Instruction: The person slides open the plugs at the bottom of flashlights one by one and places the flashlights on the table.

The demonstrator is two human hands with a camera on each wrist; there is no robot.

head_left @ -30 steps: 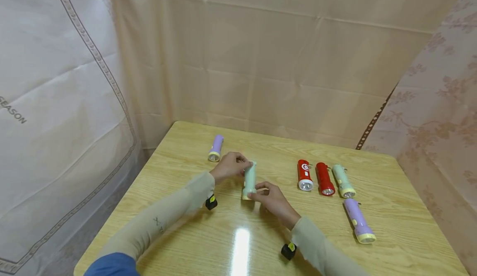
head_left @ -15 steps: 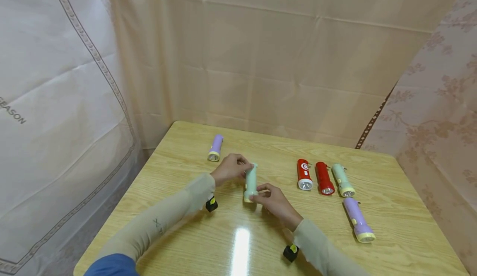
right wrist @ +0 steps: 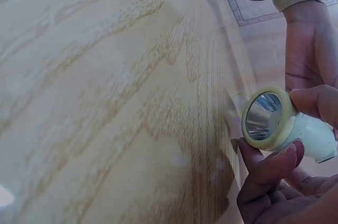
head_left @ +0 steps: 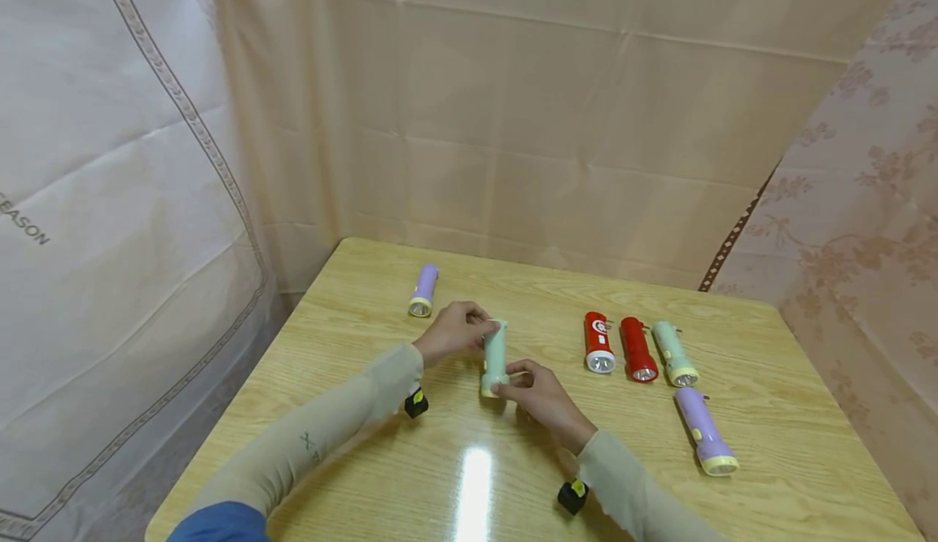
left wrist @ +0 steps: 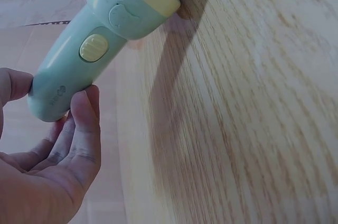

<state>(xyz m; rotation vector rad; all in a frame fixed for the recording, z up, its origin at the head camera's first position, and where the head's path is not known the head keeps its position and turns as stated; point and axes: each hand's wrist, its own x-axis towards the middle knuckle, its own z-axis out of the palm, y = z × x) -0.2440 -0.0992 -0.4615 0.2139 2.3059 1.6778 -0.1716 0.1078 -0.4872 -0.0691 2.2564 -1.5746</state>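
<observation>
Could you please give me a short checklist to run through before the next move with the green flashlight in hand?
1. Left hand grips the held green flashlight at its tail end: ok.
2. Right hand holds it at the lens end: ok.
3. Lens uncovered by fingers in front: ok, the reflector shows in the right wrist view.
4. Yellow switch uncovered: ok in the left wrist view.
5. Switch set to off: cannot tell.
6. Held flashlight apart from the far-left purple flashlight: ok, bare table shows between them.

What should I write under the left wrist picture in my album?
Pale green flashlight, yellow switch showing, pinched at one end by the left grip, wooden tabletop in view.
</observation>
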